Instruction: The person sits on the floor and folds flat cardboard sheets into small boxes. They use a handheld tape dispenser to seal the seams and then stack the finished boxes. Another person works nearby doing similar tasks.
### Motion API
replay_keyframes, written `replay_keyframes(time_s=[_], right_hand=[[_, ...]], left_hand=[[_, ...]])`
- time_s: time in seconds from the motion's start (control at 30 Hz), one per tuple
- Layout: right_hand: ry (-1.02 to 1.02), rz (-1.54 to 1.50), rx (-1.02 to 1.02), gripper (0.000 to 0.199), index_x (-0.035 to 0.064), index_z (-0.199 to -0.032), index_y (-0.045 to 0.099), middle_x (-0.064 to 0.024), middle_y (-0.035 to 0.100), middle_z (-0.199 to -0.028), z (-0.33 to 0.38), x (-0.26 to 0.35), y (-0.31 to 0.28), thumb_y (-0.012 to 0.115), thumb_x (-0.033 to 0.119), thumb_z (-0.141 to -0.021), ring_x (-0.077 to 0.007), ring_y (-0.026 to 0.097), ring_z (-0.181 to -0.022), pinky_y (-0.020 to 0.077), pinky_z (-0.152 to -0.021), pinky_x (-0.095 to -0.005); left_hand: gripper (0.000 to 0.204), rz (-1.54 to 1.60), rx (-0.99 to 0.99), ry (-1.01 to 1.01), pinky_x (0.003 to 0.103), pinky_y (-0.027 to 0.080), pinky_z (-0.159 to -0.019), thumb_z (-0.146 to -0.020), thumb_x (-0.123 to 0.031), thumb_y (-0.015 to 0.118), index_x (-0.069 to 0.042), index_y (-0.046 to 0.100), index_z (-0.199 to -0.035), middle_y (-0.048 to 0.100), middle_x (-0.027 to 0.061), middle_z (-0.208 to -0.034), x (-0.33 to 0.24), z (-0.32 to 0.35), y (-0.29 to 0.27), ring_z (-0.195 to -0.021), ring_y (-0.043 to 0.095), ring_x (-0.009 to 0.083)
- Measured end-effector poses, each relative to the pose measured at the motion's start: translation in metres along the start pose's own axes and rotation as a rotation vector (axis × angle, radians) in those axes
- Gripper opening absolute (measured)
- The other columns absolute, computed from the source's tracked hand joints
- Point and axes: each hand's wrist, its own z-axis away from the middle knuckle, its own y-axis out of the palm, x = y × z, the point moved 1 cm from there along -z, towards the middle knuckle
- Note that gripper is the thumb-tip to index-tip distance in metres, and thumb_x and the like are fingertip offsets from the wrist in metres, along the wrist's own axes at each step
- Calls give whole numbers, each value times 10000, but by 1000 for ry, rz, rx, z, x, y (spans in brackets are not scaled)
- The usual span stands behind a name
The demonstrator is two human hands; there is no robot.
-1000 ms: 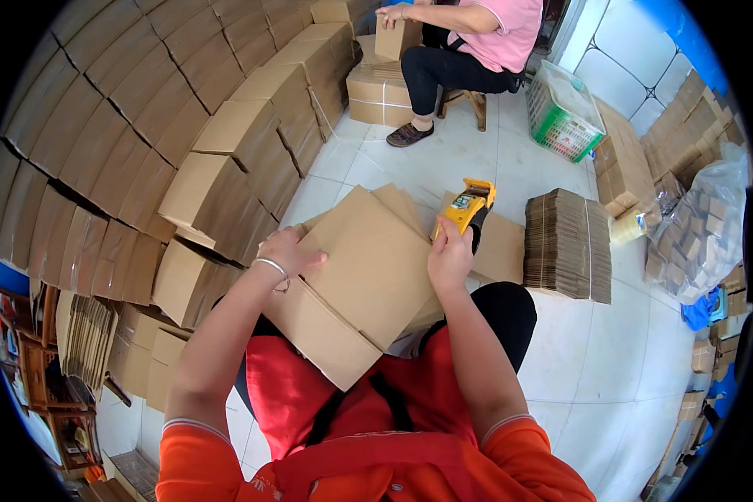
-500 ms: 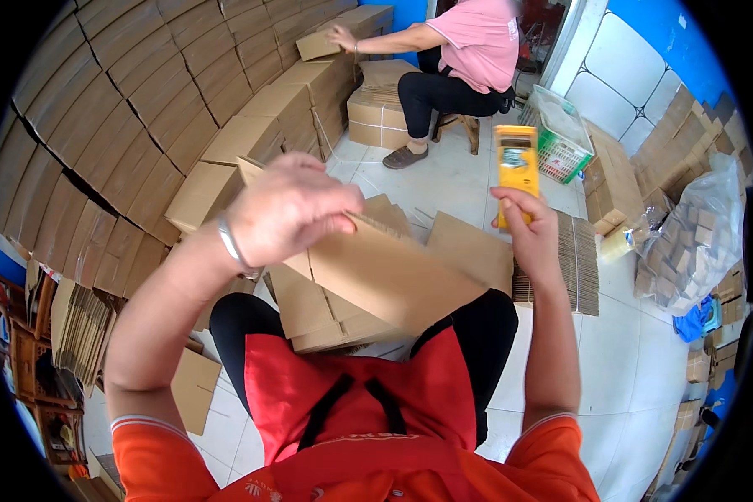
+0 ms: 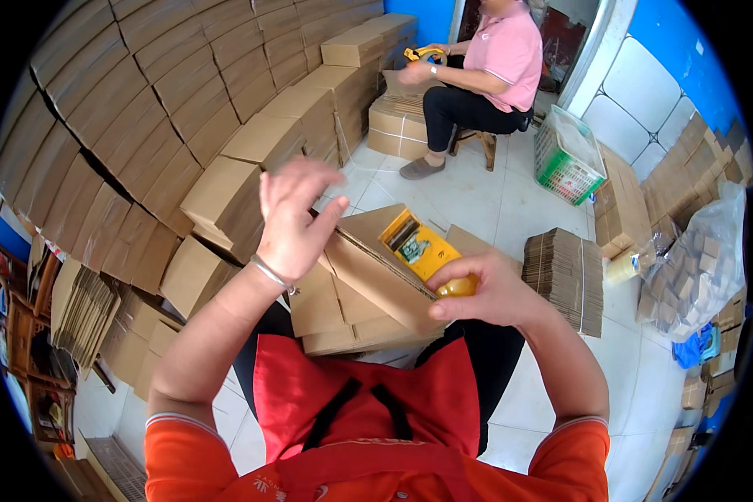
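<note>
My right hand (image 3: 489, 289) is closed around the handle of a yellow tape dispenser (image 3: 418, 247), which tilts to the upper left. Its thumb and fingertips are at the right end of a folded brown cardboard box (image 3: 376, 284). My left hand (image 3: 297, 222) is at the far left end of that box, fingers spread and smeared by motion, thumb stretched out near its upper edge. Whether the left fingers touch the cardboard I cannot tell. Under the box, between my knees, lie flattened cardboard boxes (image 3: 314, 309).
Stacked boxes (image 3: 117, 92) wall the left side. Ahead, a person in a pink shirt (image 3: 500, 50) sits holding another yellow tape dispenser. At right are a tied cardboard bundle (image 3: 563, 280), a green-and-white crate (image 3: 565, 159) and a clear bag of small boxes (image 3: 694, 259).
My right hand has brought the tape dispenser down and left to the box. My left hand has loosened its grip and spread its fingers. The other person has drawn back from the stacked boxes.
</note>
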Motion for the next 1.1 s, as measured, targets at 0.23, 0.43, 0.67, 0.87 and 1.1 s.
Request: replay_keyframes(time_s=[0.23, 0.43, 0.67, 0.87, 1.1], right_hand=[[149, -117, 148, 556, 18, -1026, 708, -75, 670, -965, -18, -8, 12, 787, 498, -754, -172, 602, -937, 461, -863, -310], [118, -91, 175, 569, 24, -1035, 709, -84, 668, -973, -45, 13, 16, 765, 515, -752, -176, 589, -963, 455, -840, -316], [122, -123, 62, 464, 38, -1027, 669, -52, 648, -916, -29, 2, 18, 747, 425, -785, -135, 597, -896, 457, -746, -274], [33, -116, -161, 537, 52, -1074, 622, -40, 638, -899, -26, 22, 23, 853, 359, -698, -104, 608, -747, 472, -651, -234], [-101, 402, -450, 638, 22, -1014, 649, -102, 661, -887, -42, 2, 20, 854, 503, -649, -231, 645, -772, 513, -758, -339]], left_hand=[[1190, 743, -169, -874, 423, 176, -1171, -773, -620, 720, 83, 85, -1494, 173, 281, -1524, 46, 44, 34, -1434, 185, 342], [1038, 882, -86, -944, 550, 194, -1131, -855, -669, 551, -132, 6, -1557, 94, 121, -1608, 39, 37, 29, -1479, 99, 290], [525, 806, 315, -986, 428, 522, -844, -853, -72, 489, -64, 375, -1365, 561, 91, -1177, 36, 25, -21, -1026, 583, 199], [481, 173, 988, -787, 352, 583, -686, -827, 18, 490, 12, 408, -1301, 629, 123, -1043, 51, -2, -57, -865, 657, 211], [406, -613, 1226, -62, 404, 551, -786, -721, -26, 687, 59, 564, -1099, 654, 237, -1052, -20, -38, -28, -937, 671, 361]])
